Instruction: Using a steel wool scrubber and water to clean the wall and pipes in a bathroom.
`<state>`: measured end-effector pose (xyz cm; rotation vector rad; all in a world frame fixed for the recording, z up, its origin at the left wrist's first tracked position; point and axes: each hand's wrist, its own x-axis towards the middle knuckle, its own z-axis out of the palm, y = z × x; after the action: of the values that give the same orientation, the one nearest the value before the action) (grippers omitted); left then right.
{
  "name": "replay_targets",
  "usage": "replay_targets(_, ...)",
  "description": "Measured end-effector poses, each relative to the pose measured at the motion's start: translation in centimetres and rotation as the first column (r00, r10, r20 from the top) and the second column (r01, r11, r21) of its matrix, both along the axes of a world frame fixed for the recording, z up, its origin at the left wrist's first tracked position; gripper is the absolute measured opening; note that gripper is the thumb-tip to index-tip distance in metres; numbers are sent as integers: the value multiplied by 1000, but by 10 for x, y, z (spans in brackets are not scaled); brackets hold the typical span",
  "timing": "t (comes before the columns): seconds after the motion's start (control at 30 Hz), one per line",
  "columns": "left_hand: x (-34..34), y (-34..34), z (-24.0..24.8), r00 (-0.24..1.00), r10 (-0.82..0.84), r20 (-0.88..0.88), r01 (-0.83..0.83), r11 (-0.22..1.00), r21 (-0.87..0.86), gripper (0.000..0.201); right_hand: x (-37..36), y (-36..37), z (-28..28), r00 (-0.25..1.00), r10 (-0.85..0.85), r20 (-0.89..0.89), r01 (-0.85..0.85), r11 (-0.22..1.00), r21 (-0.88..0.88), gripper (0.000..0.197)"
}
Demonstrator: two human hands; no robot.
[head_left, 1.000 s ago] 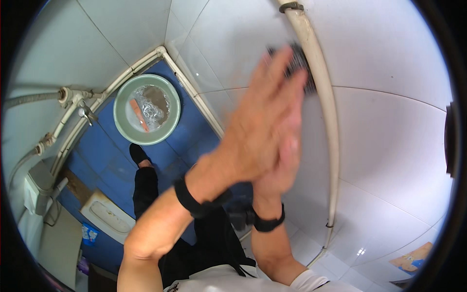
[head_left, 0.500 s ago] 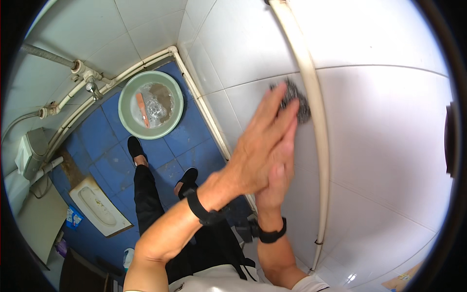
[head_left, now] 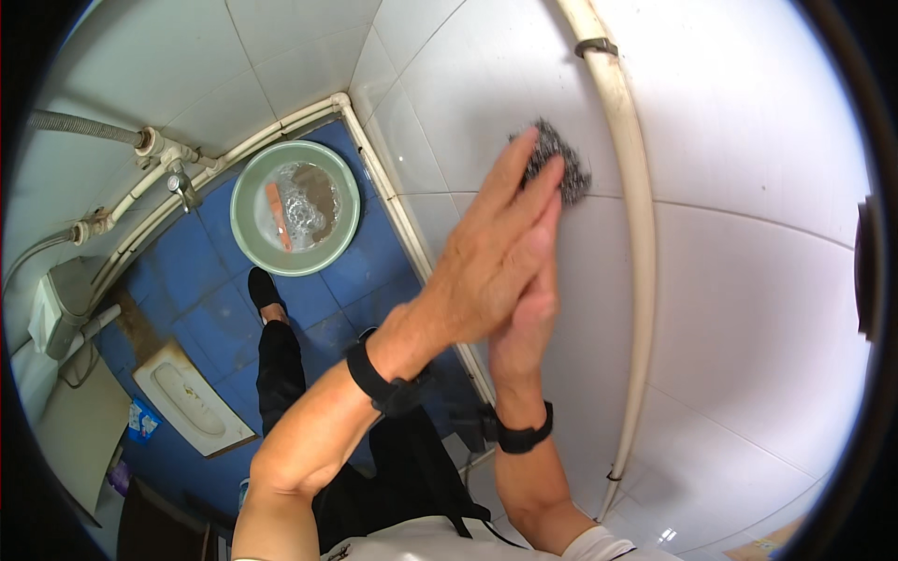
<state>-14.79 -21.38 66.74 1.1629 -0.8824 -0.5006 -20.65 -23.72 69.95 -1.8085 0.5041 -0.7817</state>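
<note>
A dark grey steel wool scrubber (head_left: 561, 166) lies against the white tiled wall (head_left: 739, 299), just left of a cream pipe (head_left: 636, 187). My left hand (head_left: 482, 257) stretches over it, its first fingertips pressed onto the wool. Beneath and to the right, partly covered, my right hand (head_left: 528, 313) is laid palm-on with the left, and its fingers reach up toward the scrubber. How the right fingertips meet the wool is hidden. Each wrist wears a black band.
A green basin (head_left: 245, 245) of sudsy water with an orange-handled tool (head_left: 277, 215) stands on the blue tiled floor (head_left: 210, 323). Left are a metal tap (head_left: 180, 182) and a white squat toilet (head_left: 192, 397). Pipes run along the wall base.
Both hands have slid the scrubber across the wall, farther from me and away from the pipe, over the tile joint. The view has shifted, and my right shoe is now mostly hidden.
</note>
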Motion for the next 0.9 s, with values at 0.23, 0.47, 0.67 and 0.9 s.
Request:
replay_targets(0.23,95,-21,-10,995,92,-30,-93,996,-8,61,66,-38,12,951,303,67,-310,927,210,98)
replay_targets(0.47,40,-4,-4,994,-23,107,14,997,81,65,16,1,11,1000,5,-6,-4,984,180,89)
replay_targets(0.67,112,-26,-14,995,100,-27,-98,992,76,60,80,-37,42,981,161,-108,-121,942,312,101)
replay_targets(0.9,37,7,-14,986,-117,-121,139,971,197,73,19,3,2,995,83,-52,-72,980,186,98)
